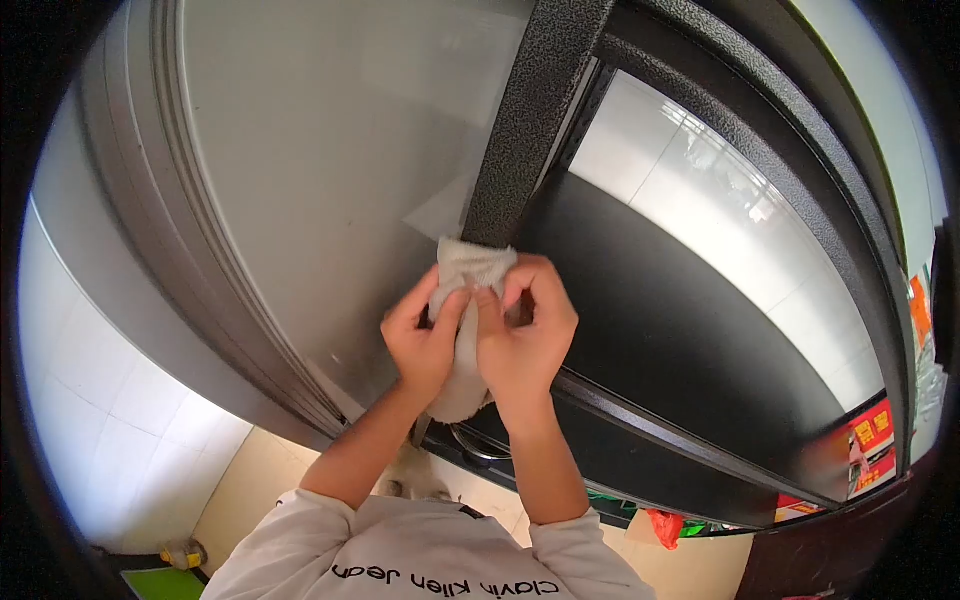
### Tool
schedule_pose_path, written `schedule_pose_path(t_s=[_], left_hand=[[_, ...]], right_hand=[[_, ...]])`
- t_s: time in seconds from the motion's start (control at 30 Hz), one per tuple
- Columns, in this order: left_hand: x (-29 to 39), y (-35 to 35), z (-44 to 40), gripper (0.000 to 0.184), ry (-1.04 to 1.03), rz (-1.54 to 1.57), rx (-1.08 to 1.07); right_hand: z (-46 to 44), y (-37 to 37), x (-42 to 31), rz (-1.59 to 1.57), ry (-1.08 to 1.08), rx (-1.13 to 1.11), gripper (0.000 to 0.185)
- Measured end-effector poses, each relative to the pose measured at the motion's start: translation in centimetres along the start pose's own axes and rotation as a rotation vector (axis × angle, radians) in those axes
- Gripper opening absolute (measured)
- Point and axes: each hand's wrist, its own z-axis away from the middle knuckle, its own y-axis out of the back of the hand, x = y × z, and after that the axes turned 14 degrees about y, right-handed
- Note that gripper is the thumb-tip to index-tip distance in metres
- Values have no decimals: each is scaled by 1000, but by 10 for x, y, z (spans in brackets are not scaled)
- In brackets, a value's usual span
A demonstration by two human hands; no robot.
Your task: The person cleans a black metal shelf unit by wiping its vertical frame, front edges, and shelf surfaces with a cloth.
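A light grey cloth is bunched between my two hands, its lower end hanging down in front of my shirt. My left hand grips it from the left, thumb pressed in near the middle. From the other side my right hand holds it, thumb beside the left thumb and fingers curled round the upper part. The cloth's top edge overlaps the lower end of a dark speckled metal post; I cannot tell whether they touch.
A grey panel rises at the left of the post. Right of it is a black shelf surface inside a dark frame. Red packages stand at the far right. Below lie a red plastic bag and a pale tiled floor.
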Motion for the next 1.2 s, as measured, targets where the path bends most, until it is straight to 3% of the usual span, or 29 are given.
schedule_pose_path(t_s=[0.13, 0.27, 0.33, 0.63, 0.77, 0.87, 0.93, 1.07, 1.2], left_hand=[[16, -12, -5, 37, -54, 119, -16], [-25, 0, 2, 37, -45, 4, 47], [-29, 7, 10, 36, -21, -71, 52], [3, -6, -1, 37, 13, 93, -8], [-23, 7, 9, 39, 23, -76, 19], [-24, 6, 17, 39, 20, -5, 18], [-16, 6, 7, 39, 10, -84, 28], [19, -6, -6, 37, 74, 161, -103], [-11, 5, 12, 37, 18, -23, -12]], right_hand=[[-9, 1, 1, 0, 32, 45, 28], [10, -5, 10, 58, 102, 39, 28], [26, -7, 8, 83, 15, -3, 27], [-1, -2, 6, 15, 60, 34, 28], [25, -2, 9, 19, -13, 33, 28], [36, -4, 13, 31, -34, 29, 28], [20, -1, 15, 52, 38, 3, 28], [-3, 6, 3, 42, 41, -11, 26], [26, -2, 7, 56, 15, 14, 26]])
